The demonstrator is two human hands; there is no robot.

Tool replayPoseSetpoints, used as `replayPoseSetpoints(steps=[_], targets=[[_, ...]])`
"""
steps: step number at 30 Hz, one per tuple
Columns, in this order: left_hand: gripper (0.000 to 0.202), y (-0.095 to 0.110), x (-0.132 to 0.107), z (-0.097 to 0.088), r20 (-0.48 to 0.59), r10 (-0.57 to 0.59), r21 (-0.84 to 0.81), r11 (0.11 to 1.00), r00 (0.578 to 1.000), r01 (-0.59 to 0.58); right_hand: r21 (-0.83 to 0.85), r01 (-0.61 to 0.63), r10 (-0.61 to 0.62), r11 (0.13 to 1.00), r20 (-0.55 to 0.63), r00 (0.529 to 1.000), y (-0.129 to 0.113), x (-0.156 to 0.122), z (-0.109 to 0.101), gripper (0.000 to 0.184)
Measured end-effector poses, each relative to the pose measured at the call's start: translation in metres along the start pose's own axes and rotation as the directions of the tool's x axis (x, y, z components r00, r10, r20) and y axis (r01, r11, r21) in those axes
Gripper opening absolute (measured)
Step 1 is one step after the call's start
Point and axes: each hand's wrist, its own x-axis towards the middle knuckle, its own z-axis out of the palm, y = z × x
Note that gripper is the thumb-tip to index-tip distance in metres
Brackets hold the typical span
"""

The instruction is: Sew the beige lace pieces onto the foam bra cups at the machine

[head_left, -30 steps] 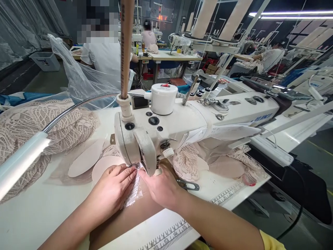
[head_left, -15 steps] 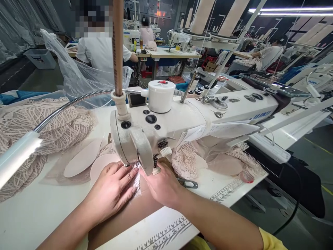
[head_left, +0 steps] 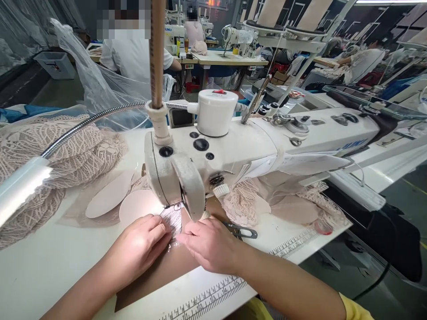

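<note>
In the middle lies a flat brown fabric piece [head_left: 160, 278], with a small white patterned patch [head_left: 174, 218] on it, under the head of the sewing machine [head_left: 196, 155]. My left hand [head_left: 143, 246] has its fingers curled together at the patch's left edge, gripping it. My right hand [head_left: 211, 244] is closed, thumb and fingertips pinching fabric at the patch's right edge. A shiny clear strip [head_left: 173, 245] shows between the hands. The needle area is mostly hidden behind the machine head.
Beige lace [head_left: 76, 155] is piled at the left, near pale oval cups [head_left: 110, 195]. More lace [head_left: 242, 200] lies right of the machine, beside a metal attachment [head_left: 245, 232]. A lit lamp [head_left: 25, 191] reaches in from the left. A ruler strip [head_left: 213, 295] marks the front edge.
Both hands have drawn back from the machine head toward me. My left fingers, spread flat over the patch before, are now curled. More of the patch shows, and the view has shifted slightly.
</note>
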Motion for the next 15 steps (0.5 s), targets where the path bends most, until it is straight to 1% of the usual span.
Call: replayPoseSetpoints(steps=[2, 5, 8, 10, 12, 13, 15], targets=[[0.031, -0.0003, 0.0015, 0.0017, -0.007, -0.021, -0.001, 1.0, 1.0, 0.021, -0.009, -0.003, 0.003, 1.0, 0.013, 1.0, -0.001, 0.0, 0.0003, 0.015], [0.029, -0.0019, 0.0038, -0.0005, 0.019, -0.057, -0.057, 0.997, 0.998, 0.058, 0.005, 0.008, -0.007, 1.0, -0.01, 1.0, -0.0013, -0.0001, 0.0009, 0.017], [0.025, -0.003, 0.0056, -0.0046, 0.064, -0.086, -0.121, 0.988, 0.994, 0.093, 0.028, 0.006, -0.004, 1.0, -0.082, 0.997, -0.0014, -0.0001, 0.0012, 0.015], [0.024, -0.0031, 0.0062, -0.0061, 0.083, -0.103, -0.128, 0.985, 0.991, 0.113, 0.043, -0.002, 0.008, 0.999, -0.137, 0.991, -0.0024, 0.0003, 0.0012, 0.019], [0.024, -0.0028, 0.0064, -0.0066, 0.089, -0.113, -0.123, 0.985, 0.99, 0.123, 0.043, -0.002, 0.009, 0.999, -0.161, 0.987, -0.0043, 0.0012, 0.0008, 0.022], [0.023, -0.0027, 0.0064, -0.0066, 0.09, -0.116, -0.124, 0.984, 0.989, 0.127, 0.032, -0.001, 0.006, 0.999, -0.149, 0.989, -0.0055, 0.0019, 0.0006, 0.021], [0.024, -0.0026, 0.0065, -0.007, 0.089, -0.128, -0.147, 0.979, 0.988, 0.14, -0.007, -0.012, 0.011, 1.0, -0.074, 0.997, -0.0082, 0.0033, 0.0, 0.017]])
